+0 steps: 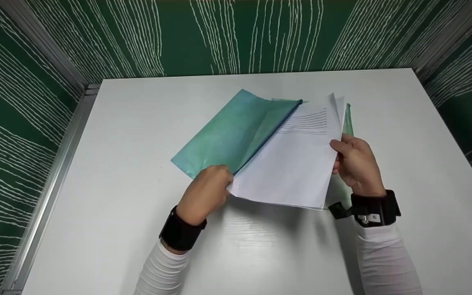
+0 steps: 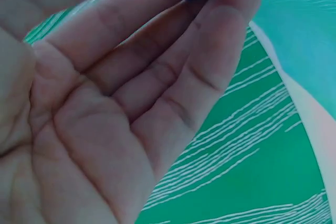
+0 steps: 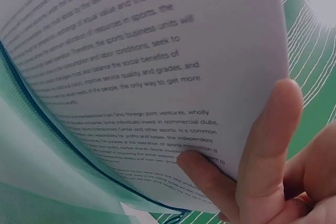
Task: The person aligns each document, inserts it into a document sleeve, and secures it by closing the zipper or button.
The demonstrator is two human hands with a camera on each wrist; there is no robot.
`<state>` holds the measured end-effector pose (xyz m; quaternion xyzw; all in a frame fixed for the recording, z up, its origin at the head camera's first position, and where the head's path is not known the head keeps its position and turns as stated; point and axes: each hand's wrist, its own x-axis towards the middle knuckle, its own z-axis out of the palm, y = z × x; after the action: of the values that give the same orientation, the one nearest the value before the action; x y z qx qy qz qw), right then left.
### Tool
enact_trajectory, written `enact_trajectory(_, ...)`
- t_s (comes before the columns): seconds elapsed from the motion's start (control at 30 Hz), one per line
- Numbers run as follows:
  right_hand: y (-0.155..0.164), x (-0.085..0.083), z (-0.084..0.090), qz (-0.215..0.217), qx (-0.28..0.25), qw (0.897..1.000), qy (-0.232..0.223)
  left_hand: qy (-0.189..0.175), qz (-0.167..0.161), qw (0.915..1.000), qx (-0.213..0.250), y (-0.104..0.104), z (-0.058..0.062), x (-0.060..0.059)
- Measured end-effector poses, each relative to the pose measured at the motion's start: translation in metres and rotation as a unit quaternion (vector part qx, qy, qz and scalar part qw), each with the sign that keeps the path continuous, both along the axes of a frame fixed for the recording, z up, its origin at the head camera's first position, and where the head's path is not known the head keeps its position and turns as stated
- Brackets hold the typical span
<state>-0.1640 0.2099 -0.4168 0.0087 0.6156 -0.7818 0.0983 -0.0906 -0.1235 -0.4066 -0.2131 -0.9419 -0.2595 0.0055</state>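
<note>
Right hand [image 1: 357,164] gripping printed sheets [image 1: 297,164] at frame centre, left hand [image 1: 205,192] pinching teal plastic folder [image 1: 230,135] near corner, white table [image 1: 117,164] beneath.

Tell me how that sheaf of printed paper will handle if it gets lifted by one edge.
Probably floppy: the printed paper already bows where the right hand pinches its edge. Likely light, since fingertips alone hold it up. The sheets may fan or slip apart; their top edges already look splayed, and only the green folder holds them.
</note>
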Motion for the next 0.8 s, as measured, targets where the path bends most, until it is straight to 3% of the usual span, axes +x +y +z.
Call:
enact_trajectory(0.17,0.0008,0.0004,0.0007,0.003,-0.007,1.000,-0.001,-0.001,0.020,0.9997,0.017,0.0029,-0.0022,-0.0010)
enact_trajectory(0.57,-0.0021,0.0021,-0.0005,-0.031,0.006,0.999,0.017,-0.031,-0.030,0.9990,-0.002,-0.0033,-0.0008,-0.0021)
enact_trajectory(0.8,-0.0027,0.0025,0.0008,-0.033,0.005,0.999,0.009,-0.025,-0.014,0.9996,-0.001,-0.0019,-0.0015,-0.0045)
